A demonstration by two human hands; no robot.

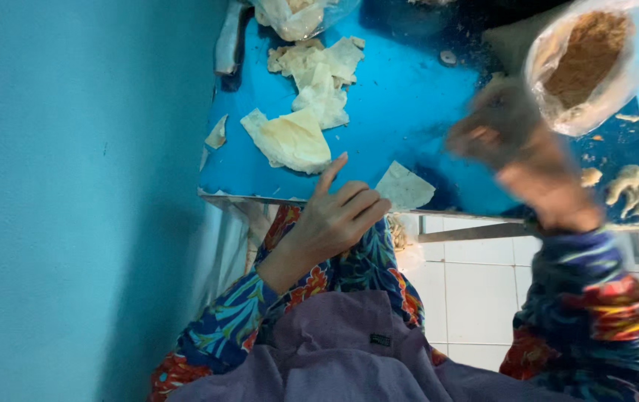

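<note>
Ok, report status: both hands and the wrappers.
Left hand open at the table edge, beside a folded wrapper. Right hand blurred, near the filling bag. Wrapper pile untouched.

Table [409, 97] bright blue, flecked with pale crumbs; wall [74, 186] at left plain turquoise. Dough sheets [312, 82] cream to pale yellow, small square wrapper [405, 186] off-white. Clear plastic bag [595, 63] filled with tan-brown crumbs. Sleeves [238, 320] dark blue, printed with red-orange flowers and green leaves. Apron [334, 350] dull purple with small dark tag. Floor tiles [476, 283] white with grey joints. Lumps [632, 190] at table's right edge beige
</note>
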